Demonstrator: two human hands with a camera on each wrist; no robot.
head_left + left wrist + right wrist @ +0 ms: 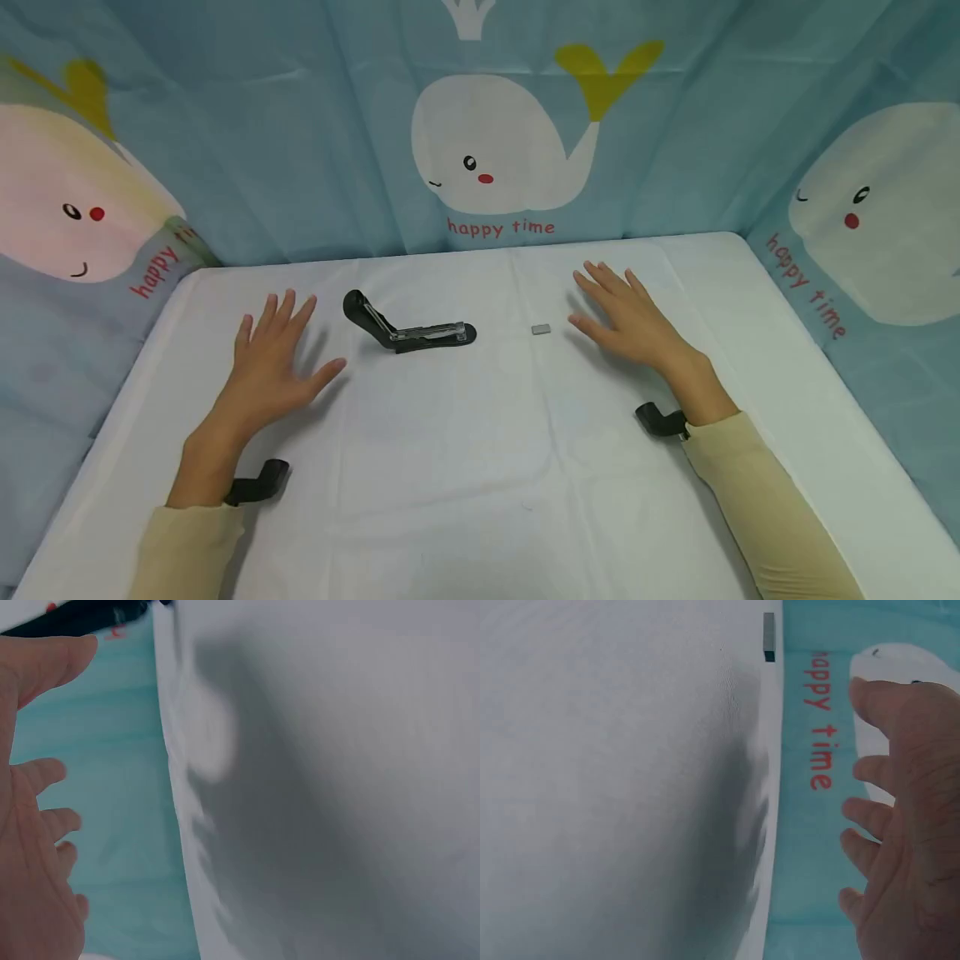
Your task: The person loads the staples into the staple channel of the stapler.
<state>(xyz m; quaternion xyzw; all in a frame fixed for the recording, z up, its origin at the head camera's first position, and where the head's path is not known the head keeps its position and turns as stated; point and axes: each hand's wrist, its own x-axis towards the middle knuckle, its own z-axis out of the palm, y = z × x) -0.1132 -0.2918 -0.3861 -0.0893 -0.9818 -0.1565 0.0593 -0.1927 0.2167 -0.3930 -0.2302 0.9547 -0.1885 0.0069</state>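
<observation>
A black stapler (427,336) lies opened out on the white table, its top arm tilted up to the left and its metal staple channel showing. To its right sits a small grey strip of staples (541,329), also seen in the right wrist view as a grey block (769,636). My left hand (273,367) hovers left of the stapler, fingers spread, touching nothing. On the other side, my right hand (626,321) is held just right of the staples with its fingers extended and nothing in it. Part of the black stapler (82,616) shows at the top of the left wrist view.
A white cloth covers the table (450,500). Behind and beside it hangs a blue curtain (300,125) printed with whales. Black wrist cameras are worn at the left wrist (258,483) and the right wrist (660,419), below beige sleeves' cuffs.
</observation>
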